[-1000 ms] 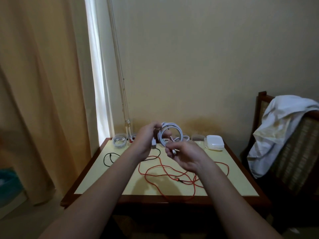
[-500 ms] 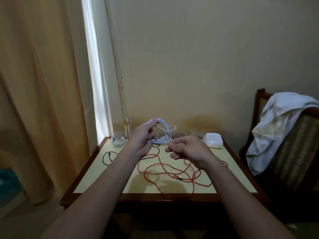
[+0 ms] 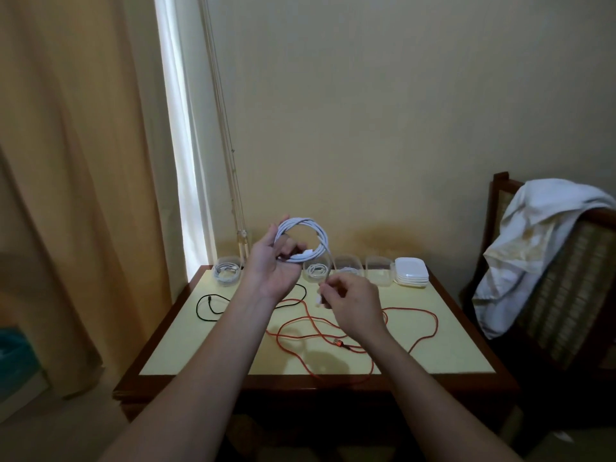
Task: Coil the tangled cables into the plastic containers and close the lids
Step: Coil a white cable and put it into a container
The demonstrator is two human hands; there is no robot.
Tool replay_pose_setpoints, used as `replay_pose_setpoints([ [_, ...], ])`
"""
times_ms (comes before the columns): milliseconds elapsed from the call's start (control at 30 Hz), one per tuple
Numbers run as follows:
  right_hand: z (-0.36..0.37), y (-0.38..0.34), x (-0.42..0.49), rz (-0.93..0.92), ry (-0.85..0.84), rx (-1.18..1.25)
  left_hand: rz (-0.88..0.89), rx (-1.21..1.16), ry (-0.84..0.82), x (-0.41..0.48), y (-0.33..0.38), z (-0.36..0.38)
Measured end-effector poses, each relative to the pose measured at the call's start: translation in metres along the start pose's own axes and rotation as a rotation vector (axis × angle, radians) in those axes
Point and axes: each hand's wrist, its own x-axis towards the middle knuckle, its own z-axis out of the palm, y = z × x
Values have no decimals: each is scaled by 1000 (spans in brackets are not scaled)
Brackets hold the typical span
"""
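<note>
Both raised, left hand (image 3: 270, 270) grips white cable coil (image 3: 321, 235), right hand (image 3: 356, 300) pinches its end.

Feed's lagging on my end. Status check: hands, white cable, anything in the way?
Left hand holds white cable coil, raised. Right hand pinches its loose end. Red cable, black cable loose on table below.

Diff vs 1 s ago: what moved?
The left hand tipped the white cable coil flat, then back upright, keeping its grip. The right hand drew the loose end down and away from the coil, still pinching it. The red cable, black cable, containers and lids stayed put on the table.
</note>
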Motion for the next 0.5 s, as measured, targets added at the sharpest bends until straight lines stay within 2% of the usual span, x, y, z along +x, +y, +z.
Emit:
replay_pose_setpoints([
  [67,11,-16,0,105,-19,247,37,10,7,-2,-4,5],
  [233,21,-56,9,384,170,1028,213,242,31,-3,-13,12],
  [433,8,-70,11,555,64,1508,473,532,38,-11,-25,16],
  [500,6,-72,14,525,47,1521,599,700,62,-11,-30,11],
])
